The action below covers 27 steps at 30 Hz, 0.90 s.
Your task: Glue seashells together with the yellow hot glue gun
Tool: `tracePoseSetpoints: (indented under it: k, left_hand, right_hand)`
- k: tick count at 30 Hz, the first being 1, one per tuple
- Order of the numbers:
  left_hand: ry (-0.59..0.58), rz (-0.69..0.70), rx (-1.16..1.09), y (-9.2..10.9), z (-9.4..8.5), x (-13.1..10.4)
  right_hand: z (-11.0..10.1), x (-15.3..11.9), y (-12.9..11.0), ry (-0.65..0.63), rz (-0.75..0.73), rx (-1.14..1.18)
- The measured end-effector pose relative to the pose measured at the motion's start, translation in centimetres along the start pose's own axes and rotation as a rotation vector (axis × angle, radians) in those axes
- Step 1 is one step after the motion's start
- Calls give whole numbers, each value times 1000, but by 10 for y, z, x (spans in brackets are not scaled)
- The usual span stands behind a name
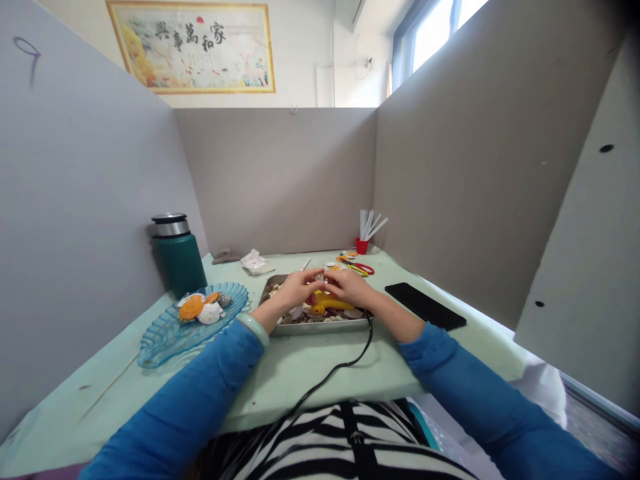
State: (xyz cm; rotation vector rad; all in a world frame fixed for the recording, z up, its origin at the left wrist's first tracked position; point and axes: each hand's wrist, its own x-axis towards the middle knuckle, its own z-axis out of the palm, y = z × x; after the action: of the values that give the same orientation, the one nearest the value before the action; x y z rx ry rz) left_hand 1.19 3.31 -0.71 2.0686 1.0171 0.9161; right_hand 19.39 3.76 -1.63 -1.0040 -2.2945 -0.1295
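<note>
Over a metal tray (pixel 300 329) filled with shells, my left hand (pixel 299 287) and my right hand (pixel 350 285) come together with bent fingers. Their fingertips meet around a small white shell-like piece (pixel 321 276), mostly hidden by the fingers. Beneath my right hand, a yellow hot glue gun (pixel 333 304) lies on the shells in the tray. Its black cord (pixel 345 365) runs from the tray's right side over the table's front edge towards my lap.
To the left, a blue glass dish (pixel 165 340) holds orange and white shells, beside a green bottle (pixel 181 260). A thin stick (pixel 110 385) lies nearby. Crumpled tissue (pixel 255 262), scissors (pixel 361 269) and a red cup (pixel 362 247) of white glue sticks stand farther back. A black phone (pixel 425 305) lies right.
</note>
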Motion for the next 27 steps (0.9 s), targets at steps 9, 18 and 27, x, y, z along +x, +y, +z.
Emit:
tracePoseSetpoints:
  k: [9, 18, 27]
  left_hand:
    - [16, 15, 32, -3, 1, 1]
    - [13, 29, 71, -4, 1, 1]
    - [-6, 28, 97, -5, 0, 0]
  right_hand:
    - [0, 1, 0, 43, 31, -57]
    - [0, 0, 1, 67, 40, -50]
    - [-1, 0, -1, 85, 67, -39]
